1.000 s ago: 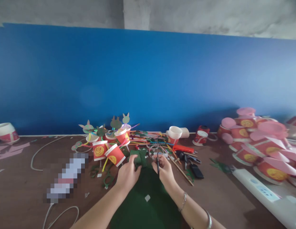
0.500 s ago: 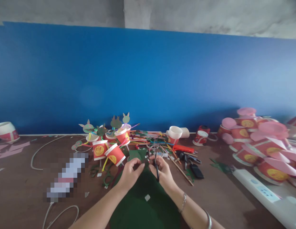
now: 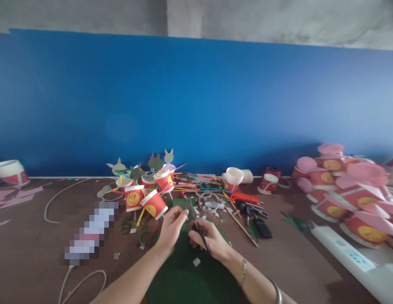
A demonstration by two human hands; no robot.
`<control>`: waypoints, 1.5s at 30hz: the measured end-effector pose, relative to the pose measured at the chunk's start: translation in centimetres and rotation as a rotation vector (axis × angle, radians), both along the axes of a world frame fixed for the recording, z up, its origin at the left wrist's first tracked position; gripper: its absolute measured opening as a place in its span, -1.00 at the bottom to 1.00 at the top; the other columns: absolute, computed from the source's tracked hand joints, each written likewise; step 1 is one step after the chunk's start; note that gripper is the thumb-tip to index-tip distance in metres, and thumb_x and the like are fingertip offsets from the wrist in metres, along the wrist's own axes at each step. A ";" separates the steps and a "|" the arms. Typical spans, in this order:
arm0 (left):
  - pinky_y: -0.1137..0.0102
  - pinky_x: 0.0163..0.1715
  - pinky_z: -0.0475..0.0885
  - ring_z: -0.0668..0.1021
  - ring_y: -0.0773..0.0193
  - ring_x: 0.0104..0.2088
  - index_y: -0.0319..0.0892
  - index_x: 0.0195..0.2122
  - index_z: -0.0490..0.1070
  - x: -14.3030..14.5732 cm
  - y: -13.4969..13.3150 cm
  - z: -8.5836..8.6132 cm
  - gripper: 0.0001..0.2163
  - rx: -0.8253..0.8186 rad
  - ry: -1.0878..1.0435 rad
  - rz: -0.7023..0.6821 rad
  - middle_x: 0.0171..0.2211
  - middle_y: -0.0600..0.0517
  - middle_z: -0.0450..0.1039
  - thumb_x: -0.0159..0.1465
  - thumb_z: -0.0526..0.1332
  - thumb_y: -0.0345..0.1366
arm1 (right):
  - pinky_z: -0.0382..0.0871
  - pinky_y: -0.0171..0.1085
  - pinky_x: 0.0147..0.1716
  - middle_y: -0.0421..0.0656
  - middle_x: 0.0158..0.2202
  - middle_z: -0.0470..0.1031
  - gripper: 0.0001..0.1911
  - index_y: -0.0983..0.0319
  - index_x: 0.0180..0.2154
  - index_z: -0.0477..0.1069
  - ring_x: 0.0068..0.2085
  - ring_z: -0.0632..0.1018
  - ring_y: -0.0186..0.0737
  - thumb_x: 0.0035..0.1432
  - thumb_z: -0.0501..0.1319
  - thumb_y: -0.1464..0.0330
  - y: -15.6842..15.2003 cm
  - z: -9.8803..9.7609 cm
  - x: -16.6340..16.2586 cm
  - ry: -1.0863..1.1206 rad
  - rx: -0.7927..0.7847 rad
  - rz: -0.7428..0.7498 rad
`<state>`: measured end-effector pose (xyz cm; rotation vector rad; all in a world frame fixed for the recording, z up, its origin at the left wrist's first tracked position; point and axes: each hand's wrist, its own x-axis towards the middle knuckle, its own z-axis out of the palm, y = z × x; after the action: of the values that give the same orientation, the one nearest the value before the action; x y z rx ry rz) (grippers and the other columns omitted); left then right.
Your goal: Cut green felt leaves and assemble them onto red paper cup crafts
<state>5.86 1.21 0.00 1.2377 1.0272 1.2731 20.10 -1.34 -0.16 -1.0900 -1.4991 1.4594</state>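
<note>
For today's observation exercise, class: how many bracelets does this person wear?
2. A thin chain bracelet sits at the right wrist; a silver bangle circles the same forearm, near the bottom edge. Others could be hidden out of frame.

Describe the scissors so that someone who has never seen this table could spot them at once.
On the brown table under the blue wall, a dark green sheet lies at the near middle edge. The right hand holds the scissors over its far end. Unlike the orange cutter lying farther right, they are slim, dark and held in a hand.
</note>
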 end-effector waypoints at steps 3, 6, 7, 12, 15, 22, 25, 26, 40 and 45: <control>0.51 -0.59 0.08 0.16 0.45 -0.60 -0.18 -0.60 0.14 0.0 -0.2 0.0 -0.69 -0.001 -0.003 -0.051 -0.65 0.20 0.12 0.16 0.19 -0.16 | 0.24 -0.44 -0.64 -0.26 -0.59 0.36 -0.57 0.29 -0.34 0.31 -0.58 0.40 -0.40 -0.07 0.29 0.07 0.0 0.0 0.1 0.018 0.019 0.001; 0.51 -0.57 0.08 0.15 0.45 -0.60 -0.18 -0.59 0.14 0.0 -0.3 0.1 -0.70 0.004 -0.002 -0.066 -0.65 0.21 0.10 0.17 0.19 -0.18 | 0.25 -0.44 -0.65 -0.27 -0.62 0.34 -0.56 0.28 -0.39 0.31 -0.61 0.37 -0.42 -0.07 0.28 0.04 0.1 -0.1 0.1 0.040 0.044 0.000; 0.50 -0.57 0.08 0.15 0.45 -0.59 -0.18 -0.59 0.14 0.0 -0.3 0.2 -0.71 0.006 -0.001 -0.068 -0.65 0.21 0.09 0.17 0.18 -0.18 | 0.26 -0.43 -0.65 -0.28 -0.63 0.33 -0.56 0.28 -0.41 0.31 -0.62 0.36 -0.42 -0.07 0.27 0.03 0.1 -0.2 0.0 0.046 0.052 0.001; 0.50 -0.56 0.08 0.16 0.44 -0.58 -0.20 -0.56 0.21 -0.1 -0.2 0.3 -0.73 -0.012 -0.021 -0.079 -0.63 0.19 0.12 0.16 0.19 -0.16 | 0.25 -0.44 -0.67 -0.30 -0.66 0.31 -0.59 0.28 -0.44 0.30 -0.66 0.34 -0.44 -0.04 0.26 0.05 0.3 -0.7 0.0 0.053 0.073 -0.008; 0.50 -0.56 0.08 0.16 0.45 -0.58 -0.21 -0.56 0.24 -0.1 -0.2 0.3 -0.74 -0.022 -0.031 -0.090 -0.64 0.20 0.12 0.15 0.20 -0.16 | 0.22 -0.45 -0.68 -0.31 -0.67 0.31 -0.61 0.28 -0.44 0.30 -0.67 0.33 -0.44 -0.05 0.28 0.08 0.4 -0.8 0.0 0.050 0.069 -0.013; 0.50 -0.50 0.17 0.31 0.42 -0.56 -0.21 -0.58 0.26 -0.1 -0.4 1.0 -0.76 -0.043 -0.137 -0.182 -0.62 0.17 0.27 0.14 0.22 -0.21 | 0.18 -0.48 -0.71 -0.30 -0.65 0.35 -0.61 0.27 -0.38 0.30 -0.65 0.37 -0.43 -0.05 0.29 0.09 0.4 -0.9 0.0 0.084 0.035 0.001; 0.50 -0.46 0.22 0.35 0.40 -0.52 -0.22 -0.57 0.29 -0.1 -0.5 1.3 -0.78 -0.043 -0.162 -0.183 -0.59 0.15 0.32 0.14 0.23 -0.24 | 0.19 -0.47 -0.71 -0.31 -0.68 0.32 -0.61 0.26 -0.42 0.28 -0.67 0.33 -0.45 -0.05 0.29 0.08 0.5 -1.0 -0.1 0.091 0.049 -0.005; 0.49 -0.45 0.23 0.35 0.39 -0.51 -0.22 -0.57 0.29 -0.1 -0.5 1.3 -0.78 -0.044 -0.165 -0.178 -0.59 0.14 0.32 0.13 0.23 -0.24 | 0.19 -0.47 -0.71 -0.31 -0.68 0.32 -0.61 0.26 -0.42 0.28 -0.68 0.33 -0.45 -0.05 0.28 0.08 0.5 -1.1 -0.2 0.093 0.053 -0.006; 0.47 -0.41 0.25 0.36 0.38 -0.49 -0.21 -0.58 0.22 -0.3 -0.2 0.5 -0.75 -0.035 -0.146 -0.222 -0.57 0.12 0.29 0.16 0.20 -0.24 | 0.21 -0.47 -0.70 -0.33 -0.68 0.29 -0.58 0.27 -0.42 0.28 -0.67 0.31 -0.47 -0.05 0.27 0.05 0.5 -0.8 -0.1 0.089 0.071 0.001; 0.46 -0.41 0.24 0.34 0.38 -0.50 -0.21 -0.54 0.24 -0.4 -0.2 0.4 -0.78 -0.057 -0.156 -0.260 -0.57 0.13 0.28 0.17 0.19 -0.24 | 0.18 -0.48 -0.72 -0.31 -0.66 0.32 -0.55 0.27 -0.37 0.29 -0.66 0.34 -0.45 -0.06 0.25 0.01 0.4 -0.4 -0.1 0.075 0.037 -0.007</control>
<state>5.47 1.04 0.39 1.1668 0.7588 1.1109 19.99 -0.92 -0.54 -1.0070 -1.4628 1.4463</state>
